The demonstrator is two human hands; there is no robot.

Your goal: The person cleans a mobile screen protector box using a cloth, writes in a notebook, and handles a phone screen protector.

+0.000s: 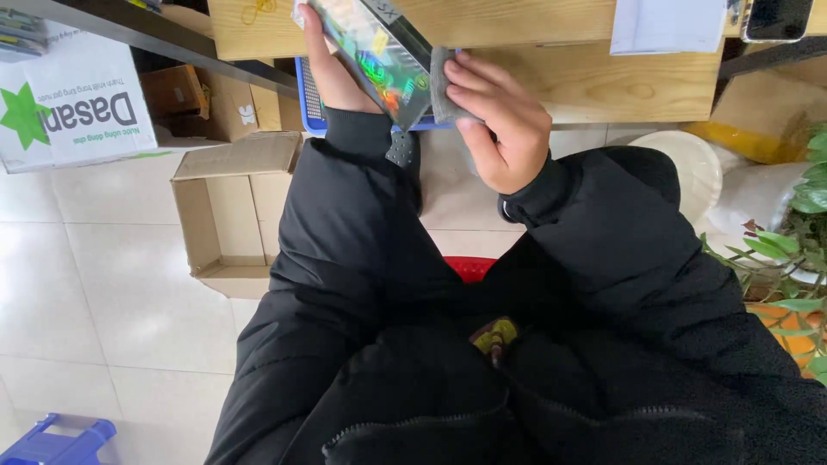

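My left hand (pixel 326 65) grips a flat dark package (pixel 375 53) with a shiny rainbow-coloured front, tilted up near the table's edge. My right hand (pixel 500 120) holds a small grey cloth (pixel 441 86) pressed against the package's right edge. Both arms wear black padded sleeves. The top of the package runs out of view.
A wooden table (pixel 594 77) spans the top, with a blue mesh basket (pixel 310 108) under its edge. An open cardboard box (pixel 228 215) sits on the tiled floor at left, a white printed box (pixel 73 108) behind it. A green plant (pixel 788 258) stands at right, a blue crate (pixel 56 439) bottom left.
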